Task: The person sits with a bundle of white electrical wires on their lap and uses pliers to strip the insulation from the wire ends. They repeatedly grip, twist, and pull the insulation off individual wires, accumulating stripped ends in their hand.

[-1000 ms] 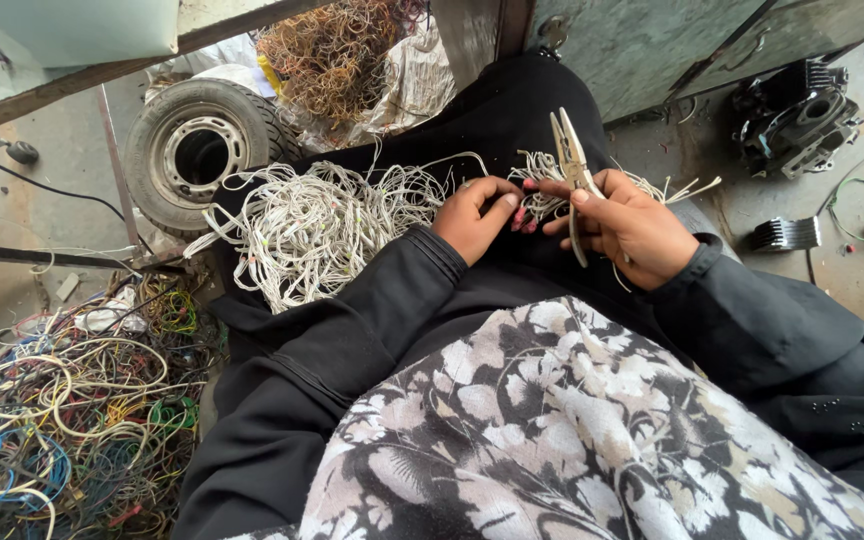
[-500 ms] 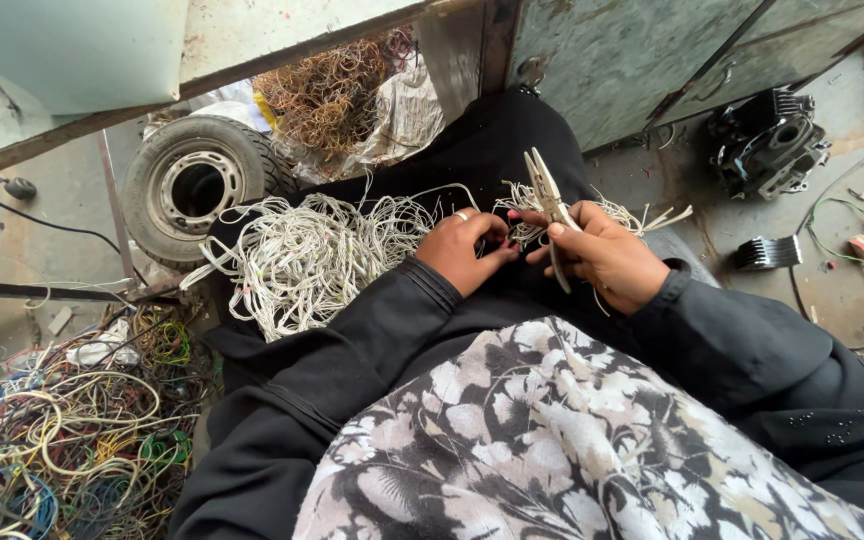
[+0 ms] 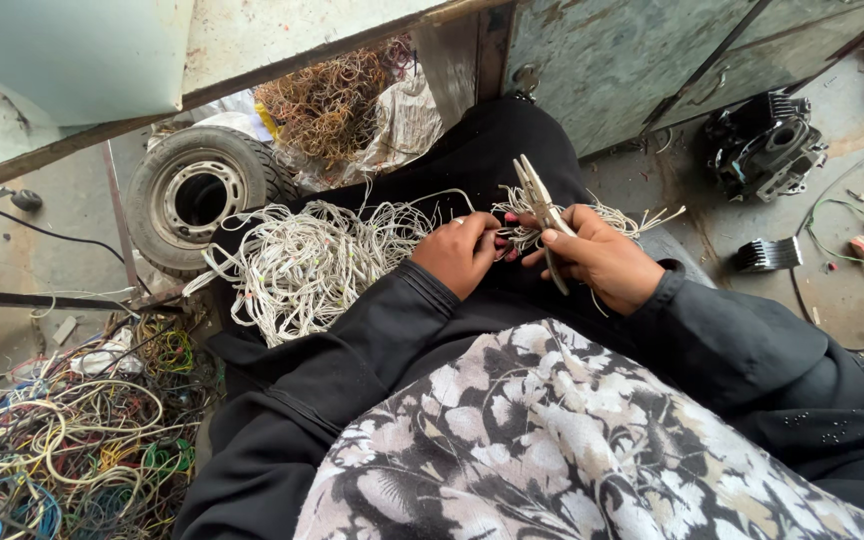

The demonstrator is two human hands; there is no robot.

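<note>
tyre point(image 3: 202, 192) beside white wires point(image 3: 307, 265)

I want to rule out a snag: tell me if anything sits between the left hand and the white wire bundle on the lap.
Nothing visible does. The left hand lies against the white wire bundle, its fingers pinching strands beside the right hand, which holds the pliers.

Small tyre point(image 3: 197, 195); coloured cable heap point(image 3: 62, 450); engine part point(image 3: 767, 145)
</note>
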